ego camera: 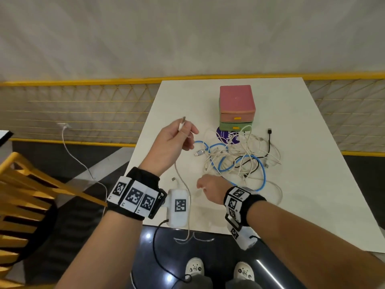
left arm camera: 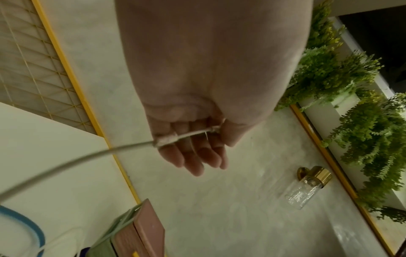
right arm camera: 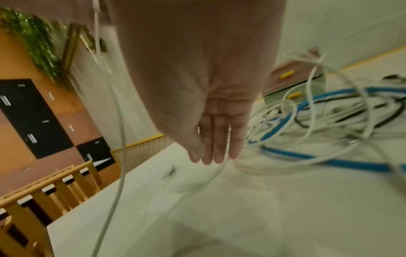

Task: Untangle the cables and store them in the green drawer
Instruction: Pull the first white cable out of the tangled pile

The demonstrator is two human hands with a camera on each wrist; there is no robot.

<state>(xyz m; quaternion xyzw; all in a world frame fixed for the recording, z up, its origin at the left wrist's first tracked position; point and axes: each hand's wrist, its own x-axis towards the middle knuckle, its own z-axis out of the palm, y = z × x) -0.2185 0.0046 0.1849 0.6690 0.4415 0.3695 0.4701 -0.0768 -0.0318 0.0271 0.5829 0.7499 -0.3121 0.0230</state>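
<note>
Left hand is raised, palm up, thumb and fingers pinching a white cable near its plug. Right hand sits lower, close to the body, fingers straight together, pointing down.

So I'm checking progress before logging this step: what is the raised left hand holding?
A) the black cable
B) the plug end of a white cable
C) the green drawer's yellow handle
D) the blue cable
B: the left hand pinches the white cable's plug end; the blue cable lies in the tangle on the table.
</note>
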